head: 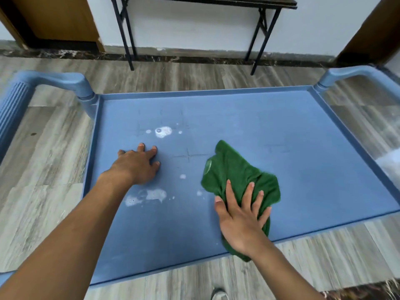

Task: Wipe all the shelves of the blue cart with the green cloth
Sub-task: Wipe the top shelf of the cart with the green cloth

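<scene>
Green cloth (236, 172) under flat open right hand (242, 219), open left hand (138, 165) beside.

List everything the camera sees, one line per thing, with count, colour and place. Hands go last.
blue cart: one, blue, centre; only its top shelf and end handles show
white patches: several, white, left half of the shelf, far, middle and near
green cloth: one, green, crumpled on the shelf right of centre, hanging over the near rim
black-legged table: one, black frame, against the far wall
wooden furniture: two pieces, brown, far left and far right corners
floor: grey wood-look planks, all around the cart
shoe: one, grey, bottom edge
left hand: one, flat on the shelf, empty
right hand: one, fingers spread, pressing the cloth
</scene>
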Motion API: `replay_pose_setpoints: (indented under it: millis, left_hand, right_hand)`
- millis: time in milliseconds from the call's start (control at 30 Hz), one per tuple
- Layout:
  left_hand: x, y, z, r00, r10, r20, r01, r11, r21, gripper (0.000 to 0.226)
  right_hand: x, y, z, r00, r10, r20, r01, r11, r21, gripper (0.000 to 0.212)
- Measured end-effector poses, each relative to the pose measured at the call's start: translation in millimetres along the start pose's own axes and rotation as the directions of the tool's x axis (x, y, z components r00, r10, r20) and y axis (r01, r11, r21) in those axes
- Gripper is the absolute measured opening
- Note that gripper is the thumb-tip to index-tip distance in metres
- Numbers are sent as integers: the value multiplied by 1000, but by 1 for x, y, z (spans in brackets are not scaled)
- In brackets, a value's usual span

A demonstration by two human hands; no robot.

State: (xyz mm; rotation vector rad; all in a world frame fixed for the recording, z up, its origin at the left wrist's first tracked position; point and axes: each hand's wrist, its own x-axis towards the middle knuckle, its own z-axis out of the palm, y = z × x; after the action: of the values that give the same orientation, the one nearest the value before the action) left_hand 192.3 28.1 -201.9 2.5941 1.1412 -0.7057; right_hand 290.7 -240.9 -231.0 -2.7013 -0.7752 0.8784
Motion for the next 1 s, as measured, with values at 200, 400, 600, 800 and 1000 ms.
replay_pose_setpoints:
  millis: [200,400,600,800,1000]
  left_hand:
    - [2,-3,3,1000,14,-9,-14,1000,2,58]
    - [2,-3,9,1000,-8,-10,8,998,-62,60]
    - [-3,-4,6,999,-26,39,31,991,-134,58]
    - [-5,0,8,998,-45,38,50,985,-166,58]
    - [-5,-2,12,997,-73,15,75,983,-165,58]
  right_hand:
    - [12,28,-39,851,-507,-137,415,809,-418,64]
    - [53,33,-13,840,-534,-98,458,794,-400,56]
    - [126,-17,-35,873,-463,-153,386,848,-363,55]
    - [227,-78,-70,858,-500,-120,434,829,-352,52]
    - [285,-120,-88,817,-571,-75,504,773,-386,53]
